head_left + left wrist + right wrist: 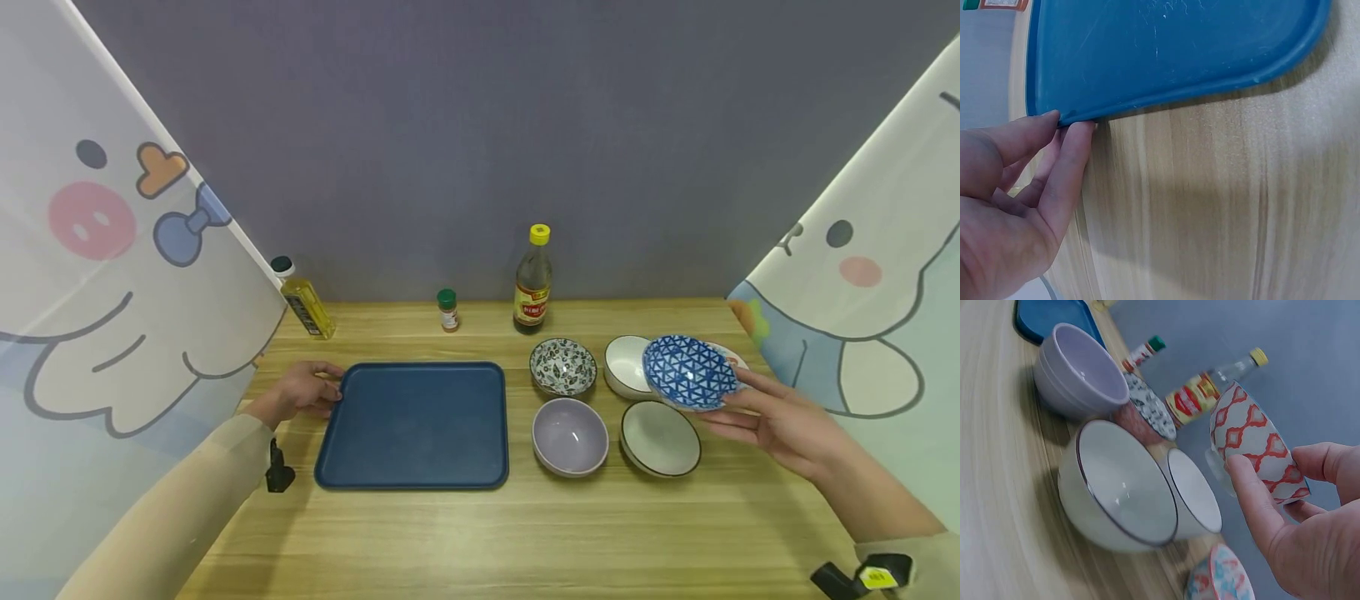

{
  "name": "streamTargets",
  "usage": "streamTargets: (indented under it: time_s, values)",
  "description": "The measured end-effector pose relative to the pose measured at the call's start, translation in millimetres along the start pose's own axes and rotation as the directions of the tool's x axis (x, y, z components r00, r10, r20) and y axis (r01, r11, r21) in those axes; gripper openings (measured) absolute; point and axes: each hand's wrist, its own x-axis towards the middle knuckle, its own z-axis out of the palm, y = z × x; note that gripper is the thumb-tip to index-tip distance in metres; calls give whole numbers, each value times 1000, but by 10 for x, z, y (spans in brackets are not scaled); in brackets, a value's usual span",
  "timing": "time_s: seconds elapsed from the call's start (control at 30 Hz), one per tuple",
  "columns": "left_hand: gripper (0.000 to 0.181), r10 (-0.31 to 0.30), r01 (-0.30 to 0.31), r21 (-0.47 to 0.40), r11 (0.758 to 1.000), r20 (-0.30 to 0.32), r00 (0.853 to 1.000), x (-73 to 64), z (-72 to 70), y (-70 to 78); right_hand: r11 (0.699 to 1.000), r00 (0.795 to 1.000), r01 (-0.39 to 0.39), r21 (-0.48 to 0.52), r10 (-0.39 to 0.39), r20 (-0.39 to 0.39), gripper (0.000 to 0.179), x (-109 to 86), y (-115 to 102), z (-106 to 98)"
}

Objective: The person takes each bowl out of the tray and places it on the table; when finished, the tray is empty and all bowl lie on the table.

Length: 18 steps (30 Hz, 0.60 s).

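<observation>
My left hand (303,390) pinches the left rim of a dark blue tray (420,425), near its far corner. In the left wrist view, the thumb lies on the rim with fingers against the edge below. In the air over the right-hand bowls, my right hand (780,425) grips a bowl (688,372) by its side. That bowl is blue-and-white triangles inside and red-patterned outside (1254,440), tilted in the right wrist view. Below it stand a white bowl (624,367), a dark-rimmed pale bowl (660,439) and a partly hidden patterned bowl (1219,578).
Between tray and pale bowls are a lilac bowl (570,437) and a black-and-white floral bowl (563,367). Along the back stand an oil bottle (309,307), a green-capped spice jar (447,312) and a yellow-capped sauce bottle (532,287). Cartoon-print curtains flank the wooden table (465,542).
</observation>
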Motion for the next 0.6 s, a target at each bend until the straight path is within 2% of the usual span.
streamTargets:
  time_s: [0.1, 0.17, 0.33, 0.4, 0.47, 0.6]
  values:
    - [56, 4, -4, 0, 1000, -1, 1000, -8, -3, 11, 999, 999, 23, 35, -24, 29, 55, -109, 46, -148]
    - [56, 6, -6, 0, 1000, -3, 1000, -16, 2, 24, 998, 999, 30, 62, -32, 32, 55, -187, 74, -232]
    - [56, 18, -18, 7, 1000, 5, 1000, -37, 15, 51, 994, 999, 16, 108, -12, -37, 81, -352, 123, -378]
    - [56, 21, -21, 4, 1000, 7, 1000, -38, 18, 46, 992, 999, 21, 126, -17, -39, 79, -408, 155, -425]
    - [56, 22, -22, 1, 1000, 6, 1000, -36, 20, 34, 988, 1000, 28, 149, -28, -4, 68, -460, 201, -477]
    - [56, 21, -21, -4, 1000, 7, 1000, -36, 23, 22, 976, 999, 19, 216, -29, 43, 59, -555, 309, -560]
